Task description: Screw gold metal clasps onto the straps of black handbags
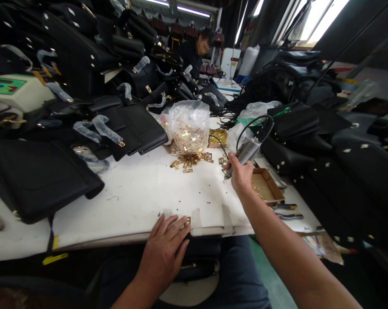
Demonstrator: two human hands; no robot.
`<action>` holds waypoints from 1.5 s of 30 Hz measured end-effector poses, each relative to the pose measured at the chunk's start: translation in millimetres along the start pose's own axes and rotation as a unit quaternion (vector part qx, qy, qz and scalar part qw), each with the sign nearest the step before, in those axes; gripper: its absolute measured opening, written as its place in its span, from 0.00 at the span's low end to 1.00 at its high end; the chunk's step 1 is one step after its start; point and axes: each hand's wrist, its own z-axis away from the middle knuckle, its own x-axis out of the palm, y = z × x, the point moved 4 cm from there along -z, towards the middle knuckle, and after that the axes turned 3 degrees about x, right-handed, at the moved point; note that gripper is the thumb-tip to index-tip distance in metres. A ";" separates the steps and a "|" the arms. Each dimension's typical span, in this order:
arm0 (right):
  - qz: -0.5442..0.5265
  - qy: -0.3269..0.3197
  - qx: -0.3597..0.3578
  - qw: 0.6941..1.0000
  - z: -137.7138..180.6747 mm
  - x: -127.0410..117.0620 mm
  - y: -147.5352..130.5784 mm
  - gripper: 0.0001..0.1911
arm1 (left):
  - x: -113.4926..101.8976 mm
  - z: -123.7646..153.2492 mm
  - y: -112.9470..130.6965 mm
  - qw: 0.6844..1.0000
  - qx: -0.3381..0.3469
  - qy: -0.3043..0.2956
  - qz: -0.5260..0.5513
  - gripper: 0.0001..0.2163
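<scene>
My right hand point(242, 175) is wrapped round a grey electric screwdriver point(249, 150) with a black cable. Its tip points down near small gold screws at the open cardboard box point(274, 185). At the table's front edge, my left hand point(164, 244) lies with its fingers stretched out flat. A small gold metal plate point(188, 219) shows beside its fingertips; what lies under the fingers is hidden. Below, a black bag point(194, 270) with a pale flap rests on my lap. Gold clasp pieces point(190, 160) are heaped farther back on the white table point(142, 189).
A clear plastic bag of gold parts point(189, 128) stands behind the heap, with a small box of gold bits point(218, 138) beside it. Pliers point(287, 211) lie at right. Black handbags point(129, 124) crowd the left; black bag pieces point(358, 171) fill the right. A person point(194, 53) is at the back.
</scene>
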 end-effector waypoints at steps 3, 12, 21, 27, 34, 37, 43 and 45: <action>0.006 0.002 0.009 1.000 0.4 3.6 5.3 0.22 | -0.2 0.4 0.9 1.000 -0.007 -0.001 0.007 0.17; -0.071 -0.023 0.006 0.997 17.2 8.9 -21.1 0.20 | -7.3 -4.2 5.1 0.997 -0.043 0.030 0.057 0.14; -0.164 -0.164 0.153 0.960 129.4 29.7 -49.4 0.20 | -7.1 -5.4 7.2 0.992 -0.086 0.002 0.088 0.13; -0.167 -0.181 0.177 0.953 159.3 39.4 -42.2 0.18 | -4.6 -3.7 7.4 0.992 -0.097 -0.012 0.085 0.15; -0.157 -0.182 0.196 0.951 166.8 43.6 -36.4 0.18 | -2.9 -3.6 7.3 0.992 -0.093 -0.003 0.080 0.13; -0.149 -0.175 0.208 0.951 169.4 43.4 -32.4 0.19 | -1.8 -3.9 6.9 0.992 -0.097 -0.005 0.076 0.13; -0.147 -0.179 0.205 0.951 171.3 45.1 -33.0 0.19 | -3.0 -5.0 7.4 0.993 -0.096 -0.006 0.073 0.11; -0.145 -0.180 0.199 0.952 171.1 45.1 -34.5 0.19 | -3.5 -4.8 7.1 0.993 -0.096 -0.003 0.073 0.11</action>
